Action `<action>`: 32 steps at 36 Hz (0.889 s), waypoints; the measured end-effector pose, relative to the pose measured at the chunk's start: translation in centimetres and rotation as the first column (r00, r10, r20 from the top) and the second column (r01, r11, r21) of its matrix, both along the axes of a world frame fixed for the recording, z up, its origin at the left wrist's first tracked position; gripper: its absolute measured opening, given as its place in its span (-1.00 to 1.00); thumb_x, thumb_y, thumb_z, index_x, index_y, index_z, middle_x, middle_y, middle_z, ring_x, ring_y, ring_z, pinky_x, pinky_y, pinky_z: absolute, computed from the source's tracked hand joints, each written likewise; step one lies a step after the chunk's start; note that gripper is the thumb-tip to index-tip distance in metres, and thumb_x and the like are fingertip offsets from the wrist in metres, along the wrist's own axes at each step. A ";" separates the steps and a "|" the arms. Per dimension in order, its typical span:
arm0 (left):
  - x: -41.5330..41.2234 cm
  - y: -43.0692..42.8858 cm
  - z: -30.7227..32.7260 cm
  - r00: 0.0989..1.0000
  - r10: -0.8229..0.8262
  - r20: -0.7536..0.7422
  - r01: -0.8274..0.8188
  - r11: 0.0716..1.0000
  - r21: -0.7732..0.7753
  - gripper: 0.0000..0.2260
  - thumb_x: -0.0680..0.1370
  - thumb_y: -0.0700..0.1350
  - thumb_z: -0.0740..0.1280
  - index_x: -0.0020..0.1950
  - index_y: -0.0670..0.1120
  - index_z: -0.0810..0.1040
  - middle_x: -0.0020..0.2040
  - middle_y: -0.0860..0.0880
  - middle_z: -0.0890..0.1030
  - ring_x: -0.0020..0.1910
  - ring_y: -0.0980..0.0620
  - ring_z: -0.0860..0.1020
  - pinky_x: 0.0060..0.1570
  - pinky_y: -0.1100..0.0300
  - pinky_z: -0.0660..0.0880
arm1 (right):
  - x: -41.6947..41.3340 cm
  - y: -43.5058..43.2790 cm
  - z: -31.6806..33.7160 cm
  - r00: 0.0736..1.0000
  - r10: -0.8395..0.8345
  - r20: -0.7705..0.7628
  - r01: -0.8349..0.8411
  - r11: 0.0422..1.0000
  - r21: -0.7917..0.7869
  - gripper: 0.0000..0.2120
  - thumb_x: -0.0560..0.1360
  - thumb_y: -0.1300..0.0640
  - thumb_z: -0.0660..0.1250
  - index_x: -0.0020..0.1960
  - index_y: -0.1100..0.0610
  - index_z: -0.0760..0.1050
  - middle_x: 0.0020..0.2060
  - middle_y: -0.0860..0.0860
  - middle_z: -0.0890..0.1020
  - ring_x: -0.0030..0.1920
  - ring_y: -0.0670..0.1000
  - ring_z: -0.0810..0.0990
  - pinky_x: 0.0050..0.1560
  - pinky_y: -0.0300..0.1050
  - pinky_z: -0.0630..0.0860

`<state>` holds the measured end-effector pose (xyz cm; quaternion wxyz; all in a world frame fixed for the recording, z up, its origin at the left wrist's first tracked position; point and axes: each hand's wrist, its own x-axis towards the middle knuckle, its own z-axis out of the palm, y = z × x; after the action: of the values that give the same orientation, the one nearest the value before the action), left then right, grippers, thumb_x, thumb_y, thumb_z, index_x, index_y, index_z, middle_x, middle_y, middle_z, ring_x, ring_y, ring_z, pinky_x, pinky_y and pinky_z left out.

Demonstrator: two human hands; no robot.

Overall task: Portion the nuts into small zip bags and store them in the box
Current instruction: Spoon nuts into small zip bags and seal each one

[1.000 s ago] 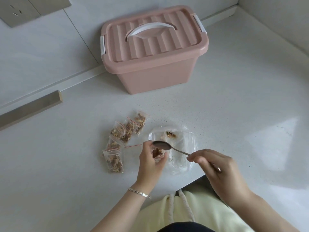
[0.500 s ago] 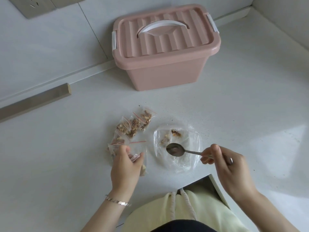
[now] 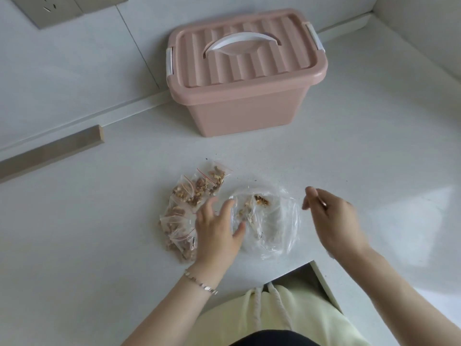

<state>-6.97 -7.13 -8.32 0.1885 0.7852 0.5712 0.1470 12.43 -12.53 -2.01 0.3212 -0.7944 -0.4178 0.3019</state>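
Several small zip bags of nuts point(image 3: 184, 213) lie in a pile on the white counter point(image 3: 374, 158). Right of them is a large crumpled clear bag point(image 3: 277, 231) with a few nuts point(image 3: 259, 199) left inside. My left hand point(image 3: 217, 231) lies between the pile and the large bag, fingers spread, its fingertips at the bag's left rim. My right hand point(image 3: 331, 218) hovers to the right of the large bag, blurred, fingers curled round a thin spoon handle point(image 3: 321, 201); the spoon's bowl is hidden. The pink storage box point(image 3: 247, 78) stands behind, its lid on.
A wooden strip point(image 3: 50, 148) lies at the back left along the wall. A wall socket plate point(image 3: 50, 8) is above it. The counter has a cut-out edge point(image 3: 311, 267) right in front of my body. Walls meet in a corner at the far right.
My left hand set the small filled bag on the pile and moved right to the large bag's rim. My right hand pulled the spoon out of the large bag, off to the right.
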 end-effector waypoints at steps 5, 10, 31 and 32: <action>3.7 0.8 -1.2 0.995 -0.089 -0.040 0.073 0.952 -0.298 -0.64 0.52 0.05 0.30 0.32 0.06 0.43 0.49 -0.23 0.05 0.49 -0.21 0.02 0.40 -0.06 0.11 | 0.5 2.0 -5.4 0.948 0.160 0.276 -0.070 0.948 -0.311 -0.70 0.52 -0.08 0.25 0.13 0.09 0.47 0.01 0.05 0.59 -0.08 0.04 0.58 -0.18 -0.10 0.54; 5.3 1.5 -2.2 0.987 -0.063 -0.144 -0.012 0.882 -0.470 -0.58 0.55 0.01 0.26 0.40 0.13 0.31 0.51 -0.20 -0.17 0.47 -0.26 -0.02 0.39 -0.09 0.14 | 0.1 2.8 -8.3 0.933 0.245 0.263 -0.072 0.844 -0.531 -0.37 0.38 -0.21 0.37 0.23 0.11 0.18 0.03 0.06 0.59 0.07 0.10 0.51 -0.16 -0.07 0.54; 2.9 3.1 1.0 1.000 0.007 -0.013 -0.012 0.875 -0.484 -0.47 0.47 -0.33 0.26 0.39 0.04 0.28 0.27 -0.08 0.34 0.17 -0.12 0.44 -0.03 0.05 0.53 | 2.7 3.5 1.1 0.959 0.175 0.224 -0.145 0.979 -0.144 -0.70 0.42 0.40 0.13 0.05 0.09 0.34 -0.36 -0.12 0.40 -0.38 -0.10 0.39 -0.45 -0.20 0.26; 2.9 3.1 1.1 1.000 -0.012 -0.027 -0.002 0.869 -0.495 -0.46 0.47 -0.34 0.23 0.39 0.03 0.27 0.26 -0.09 0.35 0.22 -0.15 0.39 0.02 0.04 0.50 | 2.7 3.7 1.4 0.958 0.163 0.237 -0.139 0.984 -0.115 -0.71 0.42 0.40 0.13 0.04 0.11 0.37 -0.35 -0.11 0.41 -0.38 -0.10 0.39 -0.45 -0.18 0.28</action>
<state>-4.04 -4.03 -7.27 0.3755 0.7142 0.5904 -0.0161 15.11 -8.87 -0.56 0.2038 -0.8063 -0.4985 0.2448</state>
